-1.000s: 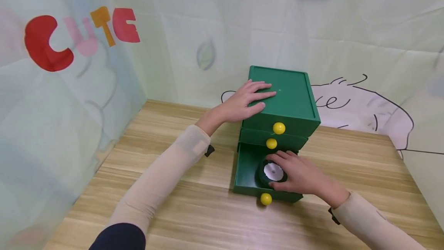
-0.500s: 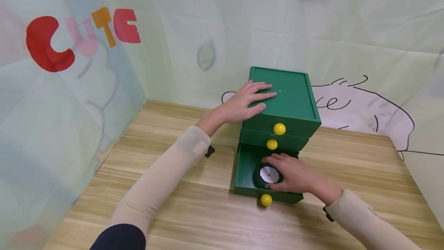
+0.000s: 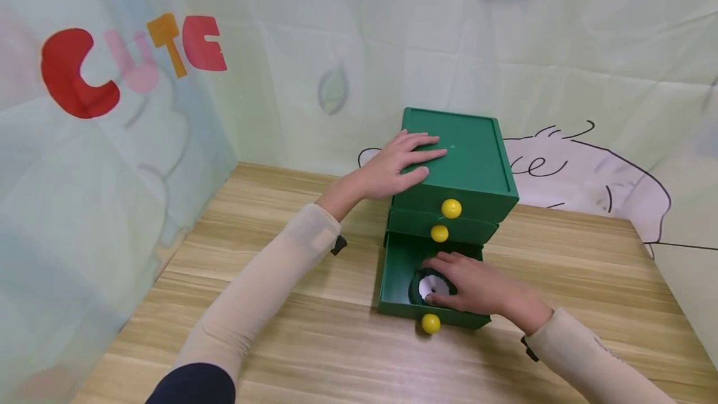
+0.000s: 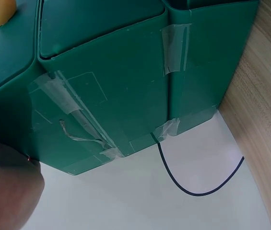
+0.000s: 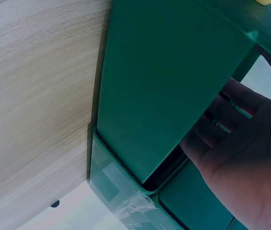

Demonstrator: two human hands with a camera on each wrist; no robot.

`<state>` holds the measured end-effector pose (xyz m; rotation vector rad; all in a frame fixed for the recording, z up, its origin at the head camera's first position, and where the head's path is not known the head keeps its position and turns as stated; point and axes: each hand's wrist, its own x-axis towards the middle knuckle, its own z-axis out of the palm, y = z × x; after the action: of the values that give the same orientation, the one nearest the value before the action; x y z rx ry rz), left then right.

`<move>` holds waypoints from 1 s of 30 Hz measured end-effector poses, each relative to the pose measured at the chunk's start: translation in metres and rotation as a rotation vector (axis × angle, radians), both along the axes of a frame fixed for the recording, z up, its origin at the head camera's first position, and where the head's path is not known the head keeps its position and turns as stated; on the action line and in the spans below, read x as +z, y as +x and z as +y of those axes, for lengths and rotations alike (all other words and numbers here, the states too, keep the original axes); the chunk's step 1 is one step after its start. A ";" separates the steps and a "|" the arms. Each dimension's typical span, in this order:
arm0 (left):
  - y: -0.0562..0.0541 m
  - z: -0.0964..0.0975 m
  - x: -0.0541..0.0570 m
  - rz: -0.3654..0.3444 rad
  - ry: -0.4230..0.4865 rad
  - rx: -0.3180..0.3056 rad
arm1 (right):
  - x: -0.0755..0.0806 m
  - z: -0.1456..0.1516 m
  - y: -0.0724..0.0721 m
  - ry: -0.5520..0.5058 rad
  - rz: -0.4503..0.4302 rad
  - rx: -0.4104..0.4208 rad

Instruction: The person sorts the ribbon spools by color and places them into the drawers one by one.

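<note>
In the head view, my left hand (image 3: 392, 164) rests spread and flat on the top of a green drawer cabinet (image 3: 471, 154), near its left edge. The bottom drawer (image 3: 399, 267) is pulled out, its yellow ball knob (image 3: 430, 323) facing me. On the drawer's floor lies a round black ring-shaped thing (image 3: 415, 288) with a white disc face. My right hand (image 3: 477, 282) reaches over the drawer's right wall, its thumb across the white face and its fingers by the far rim. In the right wrist view, the drawer's side wall (image 5: 164, 86) hides the round thing and my right fingertips.
The two upper drawers, with yellow knobs (image 3: 451, 208), are pushed in. Under the cabinet is a wood-grain table (image 3: 314, 341). A printed cloth backdrop (image 3: 314, 36) rises behind and to the left. Clear tape (image 4: 176, 48) strips join the cabinet's sections.
My right hand and the round thing have shifted left in the drawer. The round thing now lies lower against my fingers, with my thumb over its white face. My left hand stays put.
</note>
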<state>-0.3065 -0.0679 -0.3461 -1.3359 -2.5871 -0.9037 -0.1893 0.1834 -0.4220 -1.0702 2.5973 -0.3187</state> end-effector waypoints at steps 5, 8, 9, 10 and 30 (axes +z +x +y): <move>0.001 -0.001 0.000 -0.004 0.000 0.003 | 0.001 -0.002 0.002 0.000 -0.012 0.008; 0.002 0.000 0.001 -0.005 -0.002 0.002 | 0.001 -0.003 0.003 0.002 -0.022 0.015; 0.003 0.000 0.002 -0.005 -0.003 0.001 | 0.001 -0.003 0.004 0.002 -0.019 0.018; 0.003 0.000 0.002 -0.006 -0.004 0.001 | 0.001 -0.003 0.004 0.002 -0.014 0.022; 0.002 0.000 0.001 -0.005 -0.006 0.001 | 0.011 0.007 0.012 -0.088 0.127 0.092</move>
<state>-0.3048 -0.0684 -0.3454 -1.3349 -2.5961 -0.9008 -0.1776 0.1900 -0.4105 -1.2751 2.6552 -0.3567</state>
